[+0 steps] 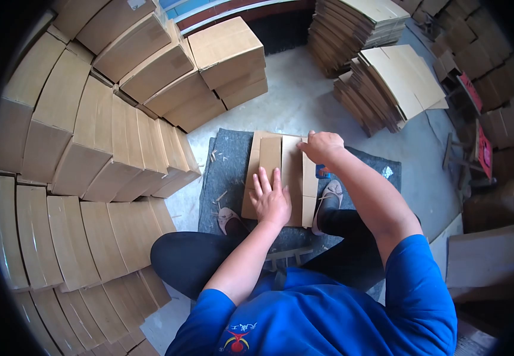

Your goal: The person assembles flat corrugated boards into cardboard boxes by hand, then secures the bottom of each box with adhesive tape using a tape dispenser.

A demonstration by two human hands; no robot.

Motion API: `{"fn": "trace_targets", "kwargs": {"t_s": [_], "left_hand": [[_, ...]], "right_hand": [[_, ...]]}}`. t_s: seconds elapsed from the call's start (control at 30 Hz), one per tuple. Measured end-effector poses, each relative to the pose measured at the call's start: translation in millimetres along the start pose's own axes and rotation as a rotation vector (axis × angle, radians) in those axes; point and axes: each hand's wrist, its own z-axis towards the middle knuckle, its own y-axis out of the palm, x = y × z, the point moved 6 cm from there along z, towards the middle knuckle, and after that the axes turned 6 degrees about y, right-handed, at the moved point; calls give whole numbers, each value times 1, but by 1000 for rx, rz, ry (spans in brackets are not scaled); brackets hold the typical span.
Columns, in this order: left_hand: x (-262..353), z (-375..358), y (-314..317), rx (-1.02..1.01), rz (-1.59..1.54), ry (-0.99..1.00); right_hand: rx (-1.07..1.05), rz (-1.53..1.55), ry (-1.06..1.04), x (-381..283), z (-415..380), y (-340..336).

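Cardboard sheet (pixel 289 172) pressed flat by left hand (pixel 270 202), right hand (pixel 322 146) at its edge

The person wears a bright blue short-sleeved shirt (pixel 328 308) with a small red and yellow emblem (pixel 237 339) near its lower edge, black trousers (pixel 191 258) below the shirt, and pale beige flat shoes (pixel 329 199); forearms bare.

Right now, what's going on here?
A person sits on the floor with a flat cardboard box blank on a grey mat. The left hand presses flat on it; the right hand grips its far edge. Assembled boxes are stacked to the left, and flat blanks are piled beyond.
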Motion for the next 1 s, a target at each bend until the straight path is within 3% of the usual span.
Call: {"fn": "trace_targets", "kwargs": {"t_s": [0.13, 0.23, 0.37, 0.53, 0.67, 0.83, 1.0], "left_hand": [[-3, 0, -1, 5, -9, 0], [-5, 2, 0, -21, 6, -13], [4, 5, -2, -107, 60, 36], [1, 14, -10, -372, 14, 15], [7, 23, -26, -590, 88, -35], [6, 26, -29, -674, 97, -27], [-1, 11, -39, -711, 160, 186]], "right_hand": [[-19, 22, -200, -20, 35, 24], [85, 48, -228, -27, 43, 40], [46, 58, -163, -20, 43, 39], [6, -90, -128, -30, 41, 33], [-21, -290, -235, -42, 39, 21], [-69, -345, -293, -37, 49, 24], [-96, -326, -321, -39, 48, 20]]}}
